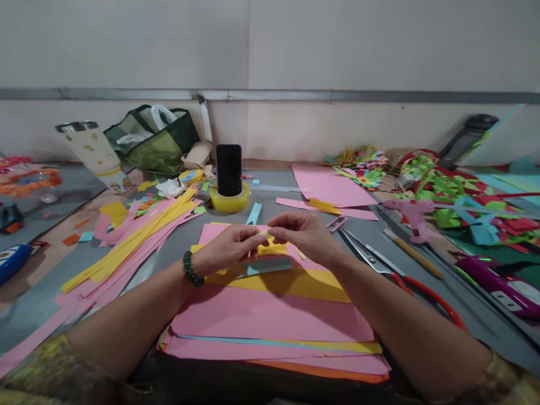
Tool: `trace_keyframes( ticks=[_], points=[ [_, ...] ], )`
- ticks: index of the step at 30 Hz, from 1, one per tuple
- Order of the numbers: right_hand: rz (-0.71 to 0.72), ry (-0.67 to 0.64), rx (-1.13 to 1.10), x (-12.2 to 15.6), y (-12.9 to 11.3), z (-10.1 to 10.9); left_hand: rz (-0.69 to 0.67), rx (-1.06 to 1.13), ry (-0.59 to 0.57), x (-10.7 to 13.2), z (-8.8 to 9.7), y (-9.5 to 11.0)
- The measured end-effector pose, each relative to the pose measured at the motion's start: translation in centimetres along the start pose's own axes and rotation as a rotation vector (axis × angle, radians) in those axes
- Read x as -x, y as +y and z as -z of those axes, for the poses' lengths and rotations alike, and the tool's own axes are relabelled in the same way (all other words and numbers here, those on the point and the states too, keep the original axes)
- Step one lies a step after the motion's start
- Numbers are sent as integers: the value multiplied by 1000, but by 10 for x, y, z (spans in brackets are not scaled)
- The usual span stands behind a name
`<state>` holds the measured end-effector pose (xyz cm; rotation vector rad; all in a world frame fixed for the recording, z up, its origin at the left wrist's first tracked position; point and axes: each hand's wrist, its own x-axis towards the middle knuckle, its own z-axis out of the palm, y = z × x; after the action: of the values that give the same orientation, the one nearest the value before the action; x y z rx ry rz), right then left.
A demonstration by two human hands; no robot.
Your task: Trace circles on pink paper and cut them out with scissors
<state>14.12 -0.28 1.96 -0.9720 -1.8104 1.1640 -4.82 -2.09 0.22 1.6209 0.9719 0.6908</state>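
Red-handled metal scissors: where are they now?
In the head view, the scissors lie at right, between the right forearm and a slim tan tool.

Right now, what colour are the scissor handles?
The scissor handles are red, best seen in the head view.

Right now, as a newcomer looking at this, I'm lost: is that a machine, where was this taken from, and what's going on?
There's no machine here: these are a person's bare hands. The single picture comes from a camera worn on their head, looking forward and down. The left hand, with a green bracelet at its wrist, and the right hand pinch a small yellow piece, apparently paper, above stacked coloured sheets. On the grey surface, paper strips lie to the left, scissors and a pink glue gun to the right. Beyond the hands, a phone stands upright at a tape roll.
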Motion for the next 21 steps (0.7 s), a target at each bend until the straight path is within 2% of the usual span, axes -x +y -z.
trace_keyframes(
  ticks=[4,8,10,12,16,21],
  points=[
    [35,109,-21,-1,0,2,-7,-80,84,1,10,5],
    [92,199,-17,0,-3,1,-115,-130,242,2,18,7],
    [106,219,2,1,-5,0,-158,-114,312,2,19,7],
    [106,200,12,2,-7,0,-168,-110,328,2,20,6],
    [20,147,-25,1,-6,2,-115,-54,212,3,21,5],
    [-140,68,-128,-1,0,6,95,72,-77,5,23,5]
  ],
)
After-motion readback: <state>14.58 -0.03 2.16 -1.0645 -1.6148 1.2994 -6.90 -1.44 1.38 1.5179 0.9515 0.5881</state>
